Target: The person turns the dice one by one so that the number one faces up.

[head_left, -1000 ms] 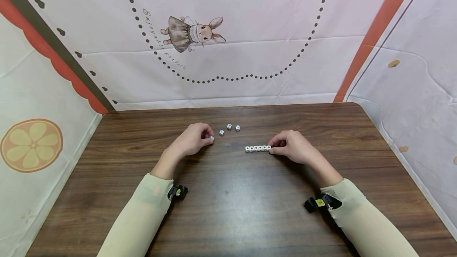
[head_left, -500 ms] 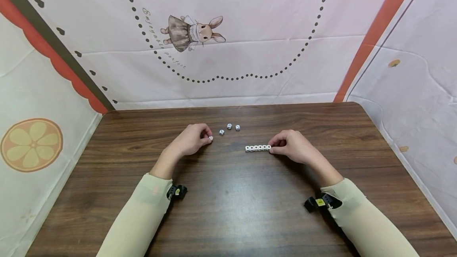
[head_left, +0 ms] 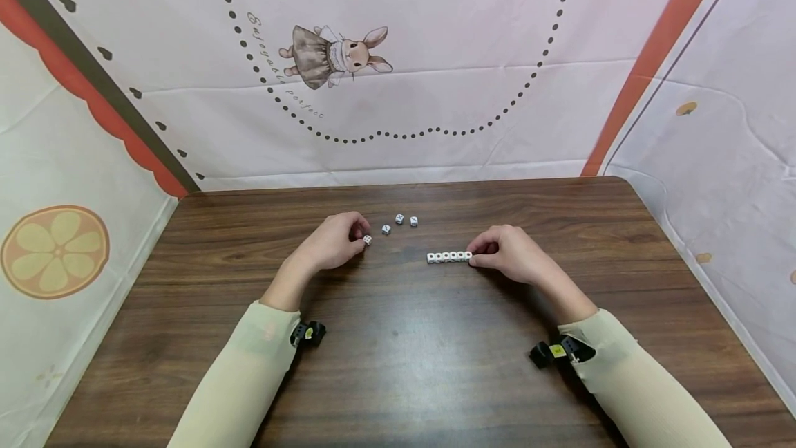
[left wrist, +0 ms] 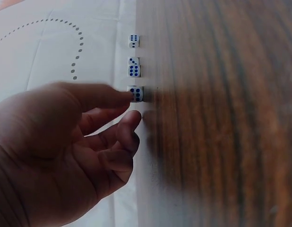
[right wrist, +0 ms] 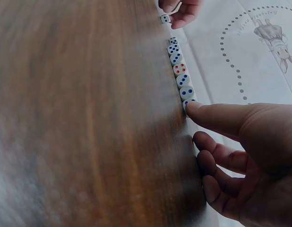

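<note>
My left hand (head_left: pixel 334 240) is at a small white die (head_left: pixel 367 240) left of centre, pinching it at the fingertips. In the left wrist view the thumb tip overlaps this die (left wrist: pixel 136 94), whose near face carries blue dots; the other fingers are curled below. My right hand (head_left: pixel 511 254) holds the right end of a straight row of dice (head_left: pixel 446 257), thumb on the near side, index finger behind. Each die in the row has a single large dot on top. In the right wrist view the thumb covers part of the end die (right wrist: pixel 187 102); the row's side faces show blue and red dots.
Three loose dice stand behind and between the hands: one die (head_left: pixel 386 229) nearest the left hand, a second die (head_left: pixel 399 219) farther back and a third die (head_left: pixel 414 221) to its right. The brown wooden table (head_left: pixel 398 365) ends at a printed cloth (head_left: pixel 435 102).
The left fingers have shifted slightly on their die, which shows more of its top and has turned a little. The right hand and the row of dice have stayed put.
</note>
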A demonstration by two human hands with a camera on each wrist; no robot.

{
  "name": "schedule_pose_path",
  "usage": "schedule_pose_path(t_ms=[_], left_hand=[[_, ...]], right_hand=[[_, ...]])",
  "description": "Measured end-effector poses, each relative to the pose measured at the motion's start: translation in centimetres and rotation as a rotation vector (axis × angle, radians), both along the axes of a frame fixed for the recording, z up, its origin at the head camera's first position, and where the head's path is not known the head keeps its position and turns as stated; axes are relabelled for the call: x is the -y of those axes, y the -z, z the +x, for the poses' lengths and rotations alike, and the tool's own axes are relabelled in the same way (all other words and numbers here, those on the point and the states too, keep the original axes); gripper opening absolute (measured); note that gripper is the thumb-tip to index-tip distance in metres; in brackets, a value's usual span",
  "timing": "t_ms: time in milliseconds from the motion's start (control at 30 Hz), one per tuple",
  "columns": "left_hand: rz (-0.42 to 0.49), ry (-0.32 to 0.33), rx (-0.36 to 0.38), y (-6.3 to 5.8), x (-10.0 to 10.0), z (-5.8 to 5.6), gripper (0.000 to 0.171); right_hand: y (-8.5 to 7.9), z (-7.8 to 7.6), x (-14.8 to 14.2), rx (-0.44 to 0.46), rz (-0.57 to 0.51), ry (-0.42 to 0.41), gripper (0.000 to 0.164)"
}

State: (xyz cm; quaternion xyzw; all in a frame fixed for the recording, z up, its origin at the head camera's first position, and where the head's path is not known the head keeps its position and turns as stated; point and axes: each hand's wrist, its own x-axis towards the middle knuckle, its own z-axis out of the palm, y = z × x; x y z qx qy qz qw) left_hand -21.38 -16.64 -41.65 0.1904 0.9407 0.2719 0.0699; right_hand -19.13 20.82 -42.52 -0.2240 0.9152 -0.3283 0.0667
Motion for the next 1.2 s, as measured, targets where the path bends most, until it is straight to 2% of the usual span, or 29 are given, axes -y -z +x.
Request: schedule_pose_path(t_ms=[167, 367, 733, 1000, 1200], left_hand=[[0.004, -0.046, 0.036, -0.1, -0.2, 0.1, 0.028], [-0.012, -0.076, 0.04, 0.0, -0.7, -0.1, 0.031], [-0.049, -0.045, -0.004, -0.2, -1.2, -0.1, 0.014], [-0.051, -0.037, 0.004, 0.0, -0.9, -0.2, 0.009], [-0.041, -0.037, -0.021, 0.1, -0.7, -0.1, 0.006]], right_hand=[[0.0, 0.0, 0.0, 0.002, -0.006, 0.004, 0.01], [-0.1, 0.0, 0.0, 0.0, -0.004, 0.004, 0.01], [-0.2, 0.1, 0.0, -0.004, -0.002, 0.002, 0.009], [0.0, 0.0, 0.0, -0.006, 0.004, -0.003, 0.009], [-0.1, 0.1, 0.0, -0.004, 0.005, 0.0, 0.01]])
